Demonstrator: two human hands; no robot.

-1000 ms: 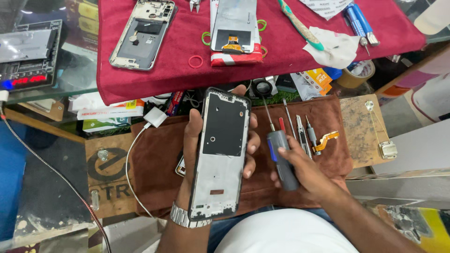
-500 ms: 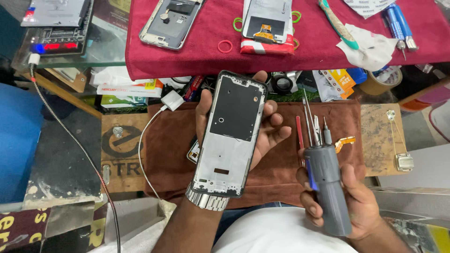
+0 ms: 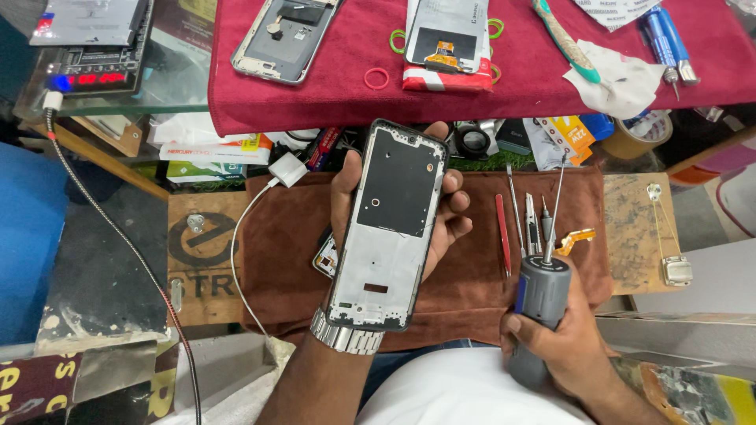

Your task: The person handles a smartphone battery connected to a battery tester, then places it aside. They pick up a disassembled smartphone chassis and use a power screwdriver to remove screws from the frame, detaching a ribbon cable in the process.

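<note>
**Frame up, driver ready**

Nearest the brown mat's front edge, the right hand (image 3: 563, 346) wraps a grey screwdriver (image 3: 541, 303), tip up. Over the mat (image 3: 283, 252), the left hand (image 3: 394, 208) cradles the phone frame (image 3: 390, 224). Best kept flat, with the tip seated squarely. Beyond, tweezers (image 3: 502, 232).

phone frame (image 3: 387, 228): in my left hand, bare silvery metal, matt black plate, glossy rim
screwdriver (image 3: 539, 311): in my right hand, matt grey body, smooth; thin shiny metal bit
watch band (image 3: 346, 338): polished metal links
brown cloth (image 3: 283, 252): soft, napped
red cloth (image 3: 331, 86): velvety
board (image 3: 638, 228): worn, scuffed wood
</note>
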